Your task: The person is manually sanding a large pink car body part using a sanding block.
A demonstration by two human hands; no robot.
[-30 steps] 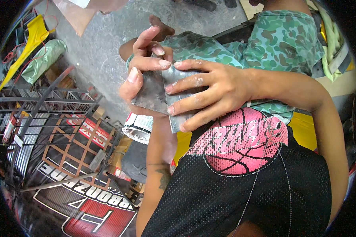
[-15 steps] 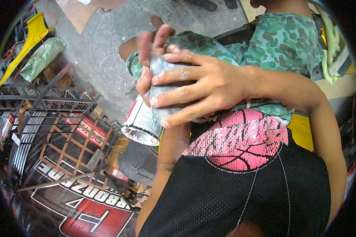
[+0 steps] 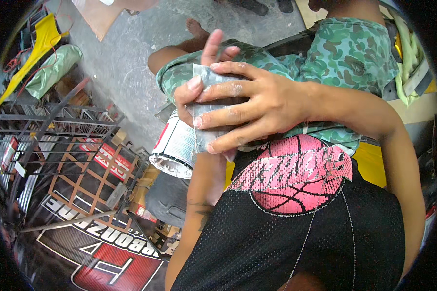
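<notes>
A thin grey sheet, dusty and perhaps sandpaper (image 3: 205,75), is sandwiched between my hands above my camouflage shorts. Underneath it is my left hand (image 3: 185,99), mostly hidden, with the thumb bent over the sheet's left edge and fingertips sticking up past its top. My right hand (image 3: 264,104) lies across the sheet from the right, its fingers spread and whitened with dust. Whether anything else sits between the hands is hidden. Just left of the sheet, below my left thumb, is a white printed tub (image 3: 172,153) with a ragged rim.
Black metal racks (image 3: 48,121) and a brown grid (image 3: 90,179) stand at the left. Beyond them lie a yellow panel (image 3: 34,53) and a green plastic-wrapped item (image 3: 53,72). A printed banner (image 3: 107,252) covers the lower left. Grey concrete floor (image 3: 131,63) stretches ahead.
The sheet and my right hand have shifted slightly to the right. My left thumb has come further over the sheet's edge, and the left fingers have drawn right behind it.
</notes>
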